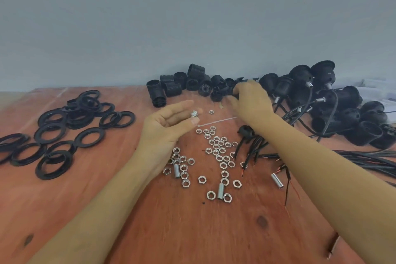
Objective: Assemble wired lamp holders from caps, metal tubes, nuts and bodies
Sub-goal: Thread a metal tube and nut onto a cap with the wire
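Observation:
My left hand (166,123) hovers over the table and pinches a short threaded metal tube with a nut on it (194,113) between thumb and fingertips. My right hand (251,100) reaches into the pile of small black caps (216,89) by the wall; its fingertips curl among them and whether it grips one is hidden. Several silver nuts (216,148) and a few loose metal tubes (220,191) lie scattered between my forearms. Black threaded bodies (171,87) stand at the back. Bare-ended black wires (252,148) lie under my right forearm.
Several black flat rings (64,133) are heaped at the left. Finished wired holders (317,96) are stacked at the right against the grey wall, their cables (368,158) trailing right. A white cable tie (216,122) lies mid-table. The wooden tabletop (192,231) has a chipped edge near me at the right.

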